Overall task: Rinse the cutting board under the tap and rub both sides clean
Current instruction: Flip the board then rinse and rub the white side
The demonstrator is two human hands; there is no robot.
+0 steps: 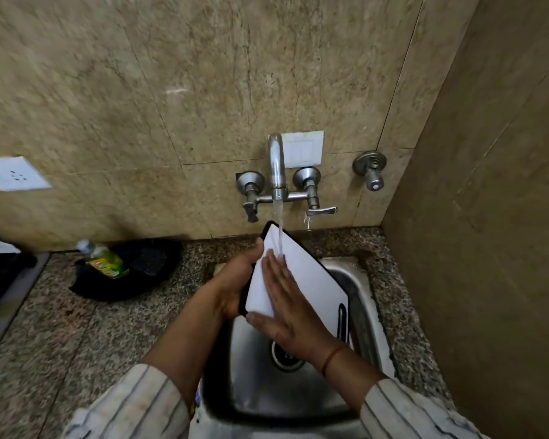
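A white cutting board (311, 277) with a black rim and a slotted handle is tilted over the steel sink (366, 299). Water runs from the wall tap (277, 163) onto the board's upper part. My left hand (235, 280) grips the board's left edge from behind, thumb over the rim. My right hand (286, 305) lies flat on the white face, fingers together and pointing up into the stream. The board's back side is hidden.
A green dish-soap bottle (103, 259) lies on a black cloth (146, 267) on the speckled granite counter (61, 327) to the left. Two tap handles flank the spout, and a separate valve (372, 172) sits to the right. A side wall closes in on the right.
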